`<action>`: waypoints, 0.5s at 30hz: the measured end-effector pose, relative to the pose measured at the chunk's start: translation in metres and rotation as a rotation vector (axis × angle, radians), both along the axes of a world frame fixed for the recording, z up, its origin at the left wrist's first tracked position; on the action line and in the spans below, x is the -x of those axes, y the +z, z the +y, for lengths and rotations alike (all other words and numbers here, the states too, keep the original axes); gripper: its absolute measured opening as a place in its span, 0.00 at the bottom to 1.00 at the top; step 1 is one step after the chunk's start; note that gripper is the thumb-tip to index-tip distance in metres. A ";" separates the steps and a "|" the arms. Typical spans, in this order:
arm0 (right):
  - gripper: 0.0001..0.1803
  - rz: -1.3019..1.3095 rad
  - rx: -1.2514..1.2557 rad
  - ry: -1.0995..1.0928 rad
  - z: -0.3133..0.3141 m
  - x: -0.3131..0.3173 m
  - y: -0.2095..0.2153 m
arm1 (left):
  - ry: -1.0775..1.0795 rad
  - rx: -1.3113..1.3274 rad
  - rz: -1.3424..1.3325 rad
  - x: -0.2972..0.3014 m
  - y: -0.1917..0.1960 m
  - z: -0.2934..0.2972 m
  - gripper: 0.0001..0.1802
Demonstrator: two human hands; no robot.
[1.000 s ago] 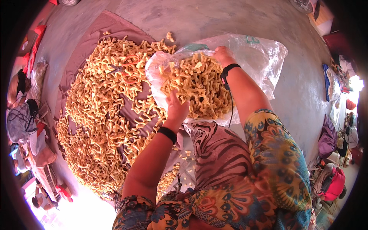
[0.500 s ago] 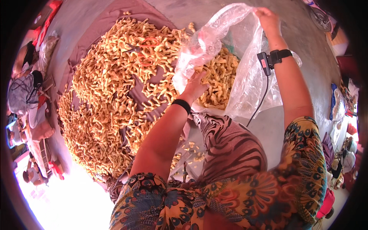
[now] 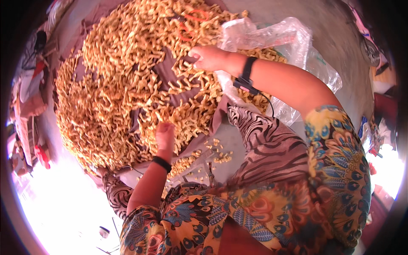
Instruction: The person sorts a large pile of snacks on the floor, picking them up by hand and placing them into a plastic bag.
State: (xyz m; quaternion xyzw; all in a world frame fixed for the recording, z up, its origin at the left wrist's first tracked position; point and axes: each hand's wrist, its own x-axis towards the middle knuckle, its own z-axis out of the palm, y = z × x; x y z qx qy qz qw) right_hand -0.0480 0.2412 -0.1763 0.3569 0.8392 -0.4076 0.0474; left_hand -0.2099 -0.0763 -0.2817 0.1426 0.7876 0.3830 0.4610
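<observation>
Head view: your left hand rests palm down on the near edge of the heap of dried yellow pieces, which lies spread over a purple-grey cloth on the floor. Its fingers are pressed into the pieces; whether they are curled around any cannot be told from this angle. A black band circles that wrist.

Your right hand reaches across the heap, fingers loosely bent and pointing left, with pieces directly beneath the fingertips and touching them. No firm grasp is visible. A black wrist strap sits on that forearm.

A clear plastic bag lies just beyond and under the right forearm, with more yellow pieces inside it. Loose pieces lie scattered on the bare floor beside your striped trouser leg.
</observation>
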 end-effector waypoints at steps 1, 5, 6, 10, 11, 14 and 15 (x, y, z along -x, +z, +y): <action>0.20 -0.063 -0.005 0.054 0.003 -0.001 -0.031 | 0.014 0.164 0.181 0.011 0.009 -0.009 0.07; 0.33 -0.261 -0.195 0.178 0.008 -0.012 -0.115 | 0.331 0.401 0.547 0.087 -0.013 -0.086 0.20; 0.40 -0.385 -0.203 0.157 0.005 -0.007 -0.110 | 0.463 0.302 0.436 0.096 -0.016 -0.101 0.25; 0.59 -0.656 -0.364 0.390 -0.030 0.006 -0.090 | 0.554 0.453 -0.227 0.098 -0.006 -0.087 0.44; 0.55 -0.685 -0.323 0.400 -0.038 0.012 -0.087 | 0.508 0.365 -0.227 0.094 -0.011 -0.083 0.44; 0.35 -0.563 -0.192 0.428 -0.068 0.026 -0.085 | 0.398 0.295 -0.240 0.088 -0.033 -0.059 0.43; 0.42 -0.427 0.121 0.364 -0.081 0.034 -0.086 | 0.363 0.305 -0.227 0.086 -0.037 -0.054 0.44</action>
